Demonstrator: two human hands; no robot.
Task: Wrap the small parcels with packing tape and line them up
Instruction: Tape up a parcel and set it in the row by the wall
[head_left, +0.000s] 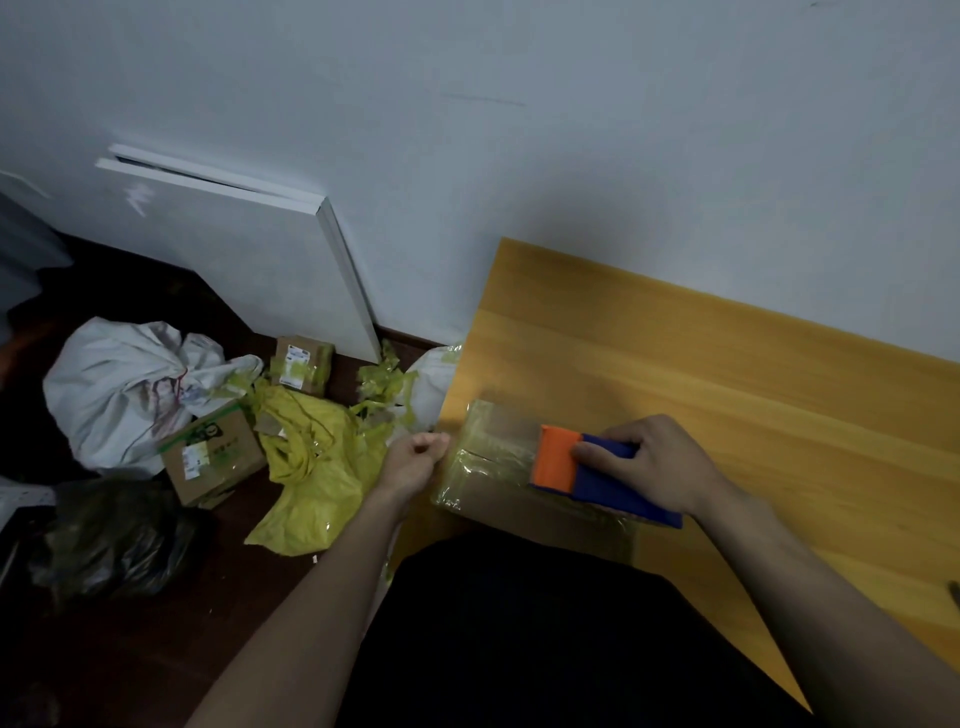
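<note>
The yellow wooden worktop (727, 374) carries a brown parcel (519, 493) at its left edge, glossy with clear tape. The right hand (654, 462) grips a blue-and-orange tape dispenser (587, 473) on the parcel. The left hand (415, 462) is curled, apparently pinching tape that is hard to see.

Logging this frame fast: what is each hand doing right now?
Left hand: fingers curled at the parcel's left edge; whether it pinches tape cannot be told.
Right hand: grips the tape dispenser on the parcel.
</note>
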